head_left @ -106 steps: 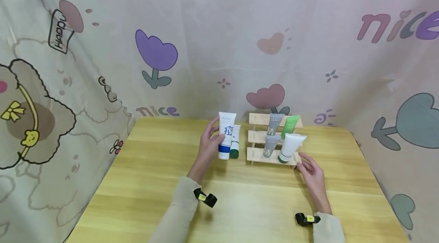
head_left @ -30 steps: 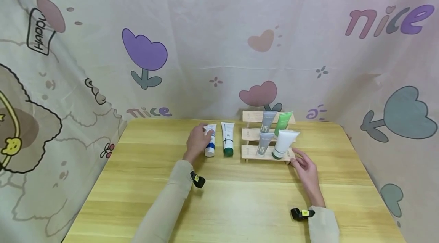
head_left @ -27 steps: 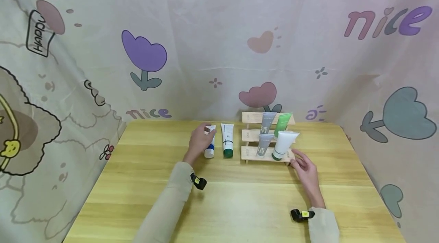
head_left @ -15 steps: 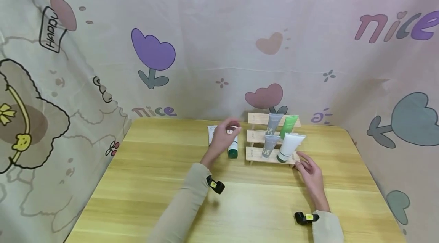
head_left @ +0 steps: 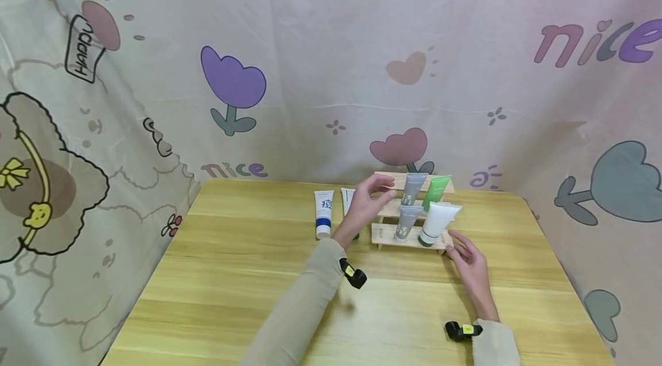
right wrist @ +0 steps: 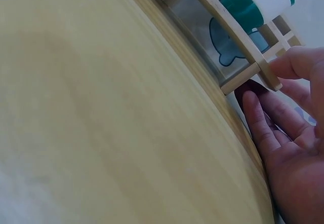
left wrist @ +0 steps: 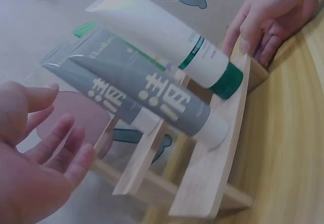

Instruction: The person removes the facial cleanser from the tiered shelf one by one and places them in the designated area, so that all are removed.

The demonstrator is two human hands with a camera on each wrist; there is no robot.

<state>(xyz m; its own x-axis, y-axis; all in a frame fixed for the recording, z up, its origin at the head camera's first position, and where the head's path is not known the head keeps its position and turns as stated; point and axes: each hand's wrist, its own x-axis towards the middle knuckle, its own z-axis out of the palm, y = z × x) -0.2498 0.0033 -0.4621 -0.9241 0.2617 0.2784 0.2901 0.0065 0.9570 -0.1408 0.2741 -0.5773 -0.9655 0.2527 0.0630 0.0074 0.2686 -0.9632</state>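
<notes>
My left hand [head_left: 367,202] hovers by the left part of a three-step wooden display rack [head_left: 384,232]. Its fingers [left wrist: 66,153] are spread and loosely bent, with nothing between them, close to a grey squeeze tube [head_left: 412,189] on an upper step. A smaller-looking grey tube [head_left: 407,221] and a white tube with a green cap [head_left: 435,222] stand on the bottom step. Behind them leans a green tube [head_left: 436,191]. With thumb and fingers, my right hand [head_left: 470,265] holds the rack's front right corner, as the right wrist view shows.
Left of the rack, a white tube with a blue band [head_left: 324,214] lies on the wooden table [head_left: 233,274]. Beside it, another white tube [head_left: 347,199] is partly hidden behind my left forearm. A printed cloth [head_left: 320,56] hangs behind the table.
Earlier my left hand held the blue-banded tube, set it on the table at the left and let go. It has since moved right to the rack. My right hand has stayed at the corner.
</notes>
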